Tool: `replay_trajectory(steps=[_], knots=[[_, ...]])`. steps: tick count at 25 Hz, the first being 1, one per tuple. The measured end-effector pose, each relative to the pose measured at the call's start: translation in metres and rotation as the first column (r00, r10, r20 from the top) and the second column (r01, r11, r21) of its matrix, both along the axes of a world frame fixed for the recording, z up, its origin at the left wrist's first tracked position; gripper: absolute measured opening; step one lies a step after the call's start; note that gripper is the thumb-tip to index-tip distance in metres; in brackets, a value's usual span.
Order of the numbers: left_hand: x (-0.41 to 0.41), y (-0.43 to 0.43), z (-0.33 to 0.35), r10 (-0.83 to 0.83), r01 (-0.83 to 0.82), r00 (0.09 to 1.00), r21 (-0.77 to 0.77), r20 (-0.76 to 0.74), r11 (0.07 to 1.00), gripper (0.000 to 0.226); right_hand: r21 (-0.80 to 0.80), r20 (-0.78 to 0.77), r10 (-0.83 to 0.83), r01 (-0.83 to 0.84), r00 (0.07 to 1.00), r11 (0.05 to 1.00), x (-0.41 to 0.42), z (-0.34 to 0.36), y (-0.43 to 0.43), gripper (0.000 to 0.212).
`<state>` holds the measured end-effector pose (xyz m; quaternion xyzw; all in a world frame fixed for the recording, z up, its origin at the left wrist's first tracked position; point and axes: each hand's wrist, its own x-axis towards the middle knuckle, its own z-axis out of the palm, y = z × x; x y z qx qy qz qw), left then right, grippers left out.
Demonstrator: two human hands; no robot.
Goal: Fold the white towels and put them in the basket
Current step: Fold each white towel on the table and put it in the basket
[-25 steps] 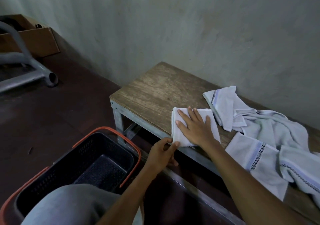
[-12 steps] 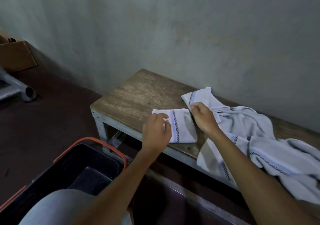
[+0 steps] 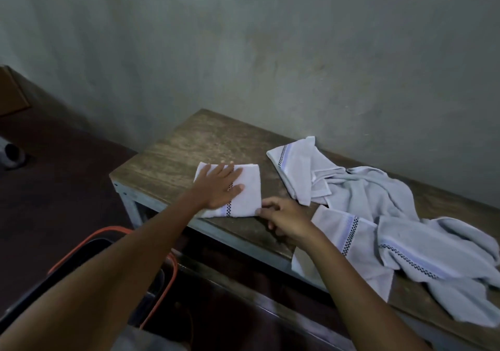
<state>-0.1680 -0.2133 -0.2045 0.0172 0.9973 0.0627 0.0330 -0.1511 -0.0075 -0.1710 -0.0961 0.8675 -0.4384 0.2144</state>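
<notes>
Head view: pins limp, light folded towel [image 3: 249, 191] under flat left hand [image 3: 218, 188]; right hand [image 3: 284, 216] curled at its corner, hold unclear; probably lifts best by stacked edges.

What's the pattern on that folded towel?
The folded towel is white, with a black checkered line beside a pale blue band; head view.

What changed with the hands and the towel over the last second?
The hands swapped roles: the left hand now presses flat on the folded towel, where the right hand pressed before; the right moved to its near right corner, fingers curled. The towel's striped band now faces up. The unfolded towels, bench and basket stayed put.
</notes>
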Motion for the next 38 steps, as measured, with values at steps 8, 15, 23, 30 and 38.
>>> replay_trajectory(steps=[8, 15, 23, 30, 38], knots=[[-0.010, 0.006, 0.003, 0.058, -0.047, 0.996, 0.167, -0.064, 0.985, 0.057, -0.319, 0.319, -0.002, 0.110, 0.948, 0.941, -0.012, -0.015, -0.020, 0.024], [-0.015, 0.005, -0.012, 0.080, -0.068, 0.989, 0.095, -0.128, 0.993, 0.058, -0.289, 0.371, 0.062, 0.052, 0.927, 0.956, -0.013, -0.021, -0.018, 0.005], [-0.016, 0.006, -0.014, 0.089, -0.073, 0.982, 0.099, -0.166, 0.992, 0.056, -0.384, 0.472, 0.142, 0.058, 0.870, 0.922, -0.015, -0.020, -0.010, 0.010], [-0.018, 0.007, -0.015, 0.112, -0.093, 0.980, 0.118, -0.164, 0.989, 0.056, -0.256, 0.503, 0.143, -0.011, 0.853, 0.967, -0.020, -0.008, -0.001, 0.010], [-0.014, 0.000, -0.011, 0.051, -0.029, 0.989, 0.164, -0.136, 0.986, 0.057, -0.241, 0.535, 0.192, -0.069, 0.823, 0.968, -0.010, -0.010, -0.006, 0.023]])
